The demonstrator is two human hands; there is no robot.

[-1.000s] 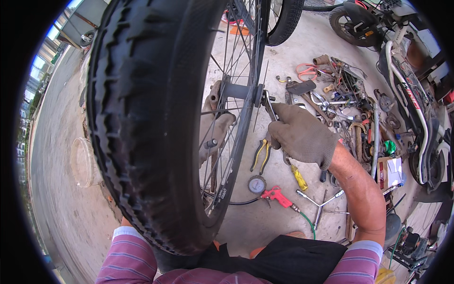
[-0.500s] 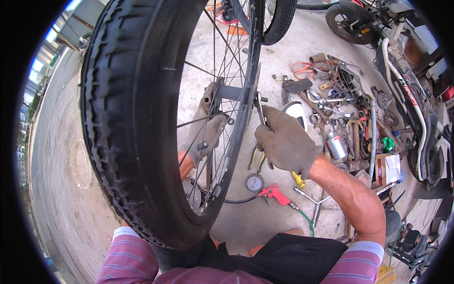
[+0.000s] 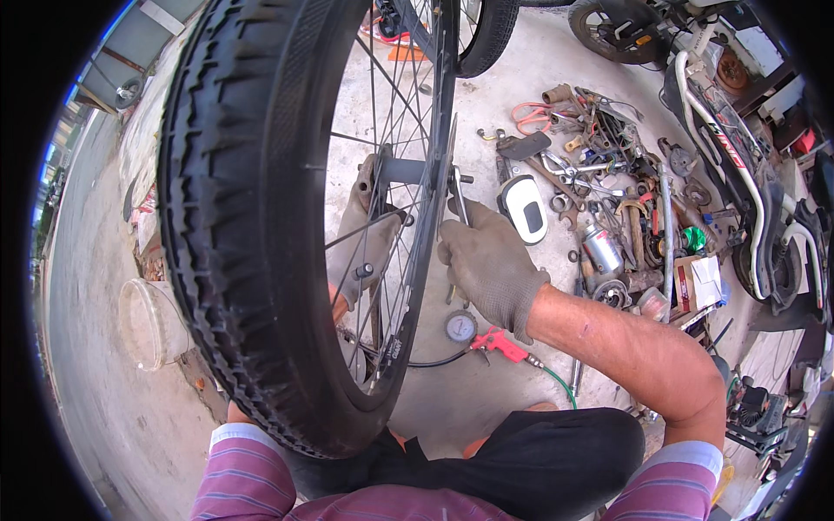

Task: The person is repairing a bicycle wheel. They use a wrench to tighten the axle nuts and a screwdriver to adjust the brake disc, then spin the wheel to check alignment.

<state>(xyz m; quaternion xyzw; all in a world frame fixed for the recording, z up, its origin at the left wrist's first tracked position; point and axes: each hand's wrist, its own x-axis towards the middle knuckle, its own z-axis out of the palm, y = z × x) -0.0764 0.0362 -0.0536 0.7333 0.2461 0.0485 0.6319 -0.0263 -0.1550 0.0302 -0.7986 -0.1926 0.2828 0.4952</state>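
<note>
A bicycle wheel [image 3: 304, 165] with a black knobbly tyre stands upright before me, its tyre against my lap. Its dark hub [image 3: 404, 170] lies crosswise amid thin spokes. My right hand [image 3: 495, 260], in a grey-brown glove, is closed on a metal wrench [image 3: 460, 198], whose upper end is at the axle [image 3: 466, 180] on the wheel's right side. Behind the spokes, my gloved left hand [image 3: 346, 247] is at the hub's left end with its fingers curled. Spokes and rim partly cover it, and what it grips is unclear.
Tools and metal parts lie heaped on the concrete at right, beside a spray can [image 3: 601, 250] and a white-and-black object [image 3: 523, 210]. A red inflator gun [image 3: 499, 345] with gauge [image 3: 461, 326] lies below my right hand. A white bucket [image 3: 156, 326] stands left; a motorbike [image 3: 730, 156] far right.
My right hand has moved left, closer to the wheel, with the wrench still at the axle. It now covers most of the pliers on the floor. The whole view has shifted slightly.
</note>
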